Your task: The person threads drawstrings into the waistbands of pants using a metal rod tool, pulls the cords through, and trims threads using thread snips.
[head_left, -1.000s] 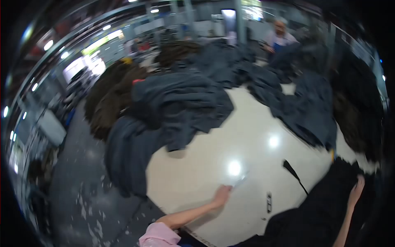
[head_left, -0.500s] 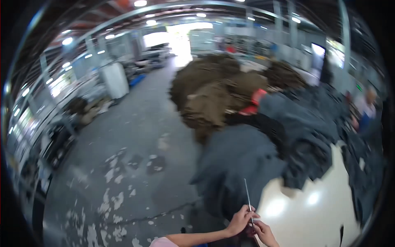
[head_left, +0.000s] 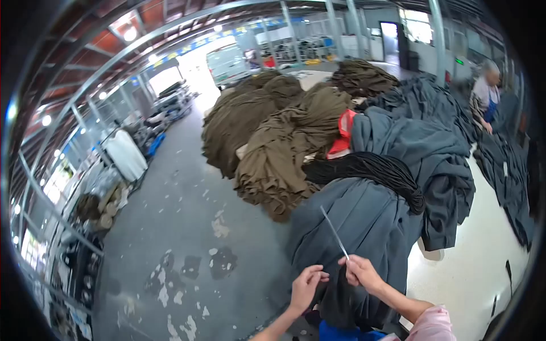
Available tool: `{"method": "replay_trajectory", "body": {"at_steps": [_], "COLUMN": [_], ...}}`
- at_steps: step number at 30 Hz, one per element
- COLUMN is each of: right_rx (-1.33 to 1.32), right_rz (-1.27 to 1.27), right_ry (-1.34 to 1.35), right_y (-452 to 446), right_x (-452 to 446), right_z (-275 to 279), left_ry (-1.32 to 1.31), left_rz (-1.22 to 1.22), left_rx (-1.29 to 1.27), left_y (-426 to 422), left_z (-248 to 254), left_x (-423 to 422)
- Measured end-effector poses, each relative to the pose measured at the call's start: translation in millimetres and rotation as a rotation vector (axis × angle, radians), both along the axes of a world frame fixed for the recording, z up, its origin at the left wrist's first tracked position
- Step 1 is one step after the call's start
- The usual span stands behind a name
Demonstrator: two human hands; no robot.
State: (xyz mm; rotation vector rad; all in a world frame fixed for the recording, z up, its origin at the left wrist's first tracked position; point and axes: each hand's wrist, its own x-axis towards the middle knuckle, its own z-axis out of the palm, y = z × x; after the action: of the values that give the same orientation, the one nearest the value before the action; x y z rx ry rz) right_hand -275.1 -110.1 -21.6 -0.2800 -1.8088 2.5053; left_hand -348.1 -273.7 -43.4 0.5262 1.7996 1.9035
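Note:
My right hand [head_left: 362,273] grips the lower end of a thin, pale metallic tool [head_left: 334,232], which points up and to the left over draped grey-blue cloth [head_left: 364,227]. Just left of it is my left hand [head_left: 306,288], its fingers loosely bent and apart, with nothing visible in them. The two hands do not touch. Dark cloth [head_left: 339,301] hangs below and between them. A bundle of black cords or strips [head_left: 375,170] lies across the grey-blue cloth.
Brown cloth heaps [head_left: 290,142] lie beyond, beside a red and white piece [head_left: 343,133]. The pale tabletop [head_left: 455,278] shows at right, with a black strip [head_left: 509,275]. A person [head_left: 485,96] stands at far right. Worn grey floor [head_left: 187,227] extends left.
The view has swung left from the table. My right hand left the black cloth, and my hands met around the tool, then parted. The tool is now in my right hand.

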Motion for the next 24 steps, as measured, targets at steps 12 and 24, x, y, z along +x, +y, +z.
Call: {"method": "replay_trajectory", "body": {"at_steps": [12, 24], "right_rx": [-0.135, -0.058], "right_rz": [-0.523, -0.725], "right_ry": [0.025, -0.173], "right_y": [49.4, 51.8], "right_x": [-118.5, -176.3], "right_z": [7.3, 30.3], "left_ry": [0.522, 1.593], "left_rz": [-0.194, -0.141], "left_rx": [-0.253, -0.547], "left_y": [149.8, 354.4], "left_z": [1.6, -50.3], "left_x": [-234.1, -385.0]}}
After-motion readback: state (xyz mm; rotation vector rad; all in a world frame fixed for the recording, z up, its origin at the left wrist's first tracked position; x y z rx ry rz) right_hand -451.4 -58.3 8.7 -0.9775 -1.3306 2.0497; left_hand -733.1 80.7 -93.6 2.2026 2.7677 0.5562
